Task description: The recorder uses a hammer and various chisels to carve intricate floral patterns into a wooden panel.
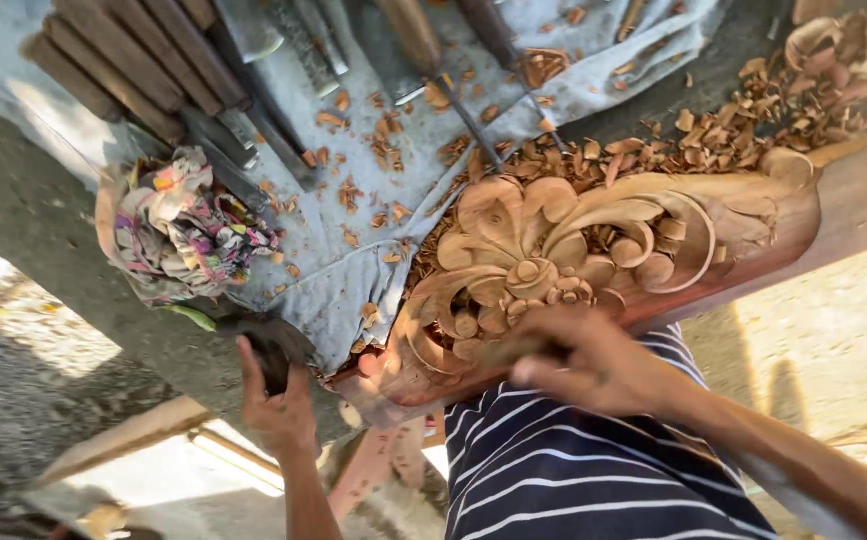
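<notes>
Along the near edge of the table (pixel 73 250), a carved wooden panel (pixel 593 250) with scrolls and a flower lies slantwise, its lower end jutting past the edge toward the person's striped shirt (pixel 573 470). Wood chips (pixel 733 130) heap against its far side and scatter over a pale cloth (pixel 353 250), leaving little bare room around the carving. Wooden-handled chisels (pixel 123 60) lie in a row at the far left, and a crumpled colourful rag (pixel 178 235) sits by the edge. Below the edge, open ground shows. The right hand (pixel 593 365) is clenched around a tool handle, mostly hidden, pressed on the carving's near rim. The left hand (pixel 278 400) grips a dark mallet (pixel 273 345) just off the table edge.
</notes>
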